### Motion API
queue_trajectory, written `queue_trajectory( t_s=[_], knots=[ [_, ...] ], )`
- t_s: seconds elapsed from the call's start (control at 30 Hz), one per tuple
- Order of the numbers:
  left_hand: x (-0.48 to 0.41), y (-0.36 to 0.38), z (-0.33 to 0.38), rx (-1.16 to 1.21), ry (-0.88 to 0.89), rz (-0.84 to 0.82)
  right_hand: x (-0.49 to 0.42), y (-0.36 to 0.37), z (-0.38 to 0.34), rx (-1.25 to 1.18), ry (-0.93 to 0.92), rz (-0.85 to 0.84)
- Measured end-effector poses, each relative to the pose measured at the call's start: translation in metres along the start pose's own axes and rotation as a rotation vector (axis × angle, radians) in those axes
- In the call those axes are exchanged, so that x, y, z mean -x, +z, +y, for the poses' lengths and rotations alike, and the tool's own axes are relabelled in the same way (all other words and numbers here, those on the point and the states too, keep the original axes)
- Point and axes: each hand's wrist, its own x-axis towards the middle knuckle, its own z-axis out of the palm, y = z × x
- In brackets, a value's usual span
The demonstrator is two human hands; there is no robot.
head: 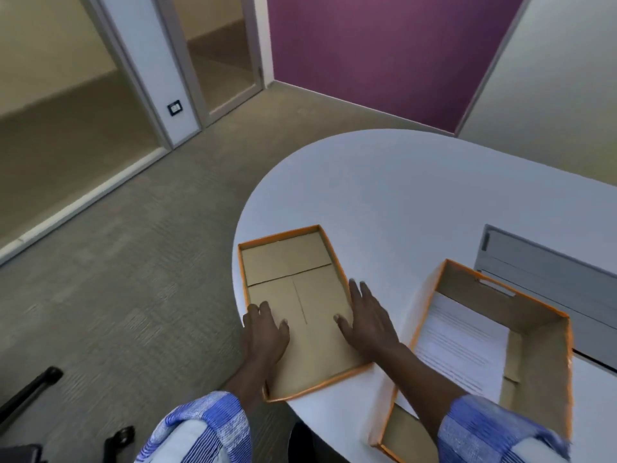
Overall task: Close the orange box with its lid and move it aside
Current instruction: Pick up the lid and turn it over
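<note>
The orange lid (287,262) lies upside down on the left end of the white table (400,195), its brown inside facing up. My left hand (265,332) rests on the lid's left edge, fingers over the rim. My right hand (367,319) lies spread on the lid's right edge, thumb inside. The orange box (534,332) stands open to the right, with white printed papers (460,349) inside. My right forearm crosses the box's near left corner.
A grey panel (547,275) runs along the table behind the box. The table's rounded edge drops to carpet on the left. Black chair parts (30,392) show at the lower left. Glass partitions and a purple wall stand beyond.
</note>
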Motion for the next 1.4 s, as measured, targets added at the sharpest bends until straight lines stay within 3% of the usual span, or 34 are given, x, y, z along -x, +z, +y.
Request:
queue_trajectory(
  t_s=[0.2,0.37,0.53,0.8,0.97,1.2,1.4],
  knots=[
    [0.001,-0.002,-0.028,0.200,-0.238,-0.056,-0.003,0.031,-0.002,0.009,0.117,-0.238],
    [0.001,0.005,-0.042,0.355,-0.331,-0.170,-0.008,0.040,0.001,0.081,0.148,-0.277],
    [-0.003,0.005,-0.044,0.481,-0.320,-0.111,-0.016,0.036,-0.011,0.143,0.135,-0.233],
    [-0.020,-0.012,0.000,0.818,-0.268,0.101,-0.037,0.004,-0.082,-0.191,-0.008,-0.058],
    [-0.020,-0.033,0.045,1.094,-0.208,-0.024,-0.040,-0.027,-0.119,-0.183,-0.023,0.071],
    [-0.017,-0.041,0.083,1.121,-0.075,-0.158,-0.036,-0.061,-0.103,-0.258,0.059,0.120],
    [-0.020,-0.019,0.095,0.996,-0.167,-0.211,-0.025,-0.097,-0.089,-0.483,0.027,0.172]
  ],
)
